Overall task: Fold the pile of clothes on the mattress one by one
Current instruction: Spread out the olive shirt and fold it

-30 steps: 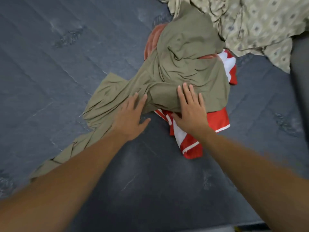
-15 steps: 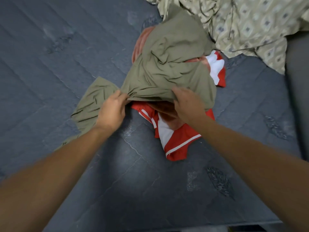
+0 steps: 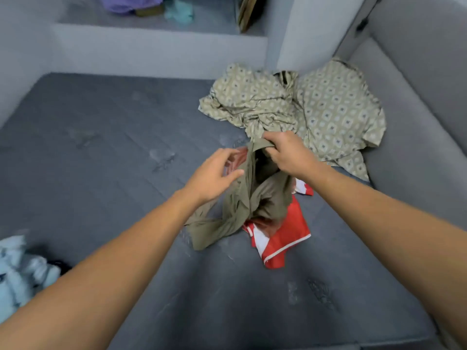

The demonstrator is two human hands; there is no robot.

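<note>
A single head-worn view is given, aimed forward and down at the mattress (image 3: 106, 152) from close above; both forearms are seen entering from below.

Right hand (image 3: 288, 154) raised, fingers curled in a pinch; left hand (image 3: 214, 176) beside it, fingers spread.

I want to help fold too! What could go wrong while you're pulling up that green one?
Only the right hand grips the olive garment; the left hand is open beside it, so it may slip or hang twisted. Its lower end still lies on the red and white garment, which could get dragged along. Lifted further, it might brush the patterned cloth behind.
</note>
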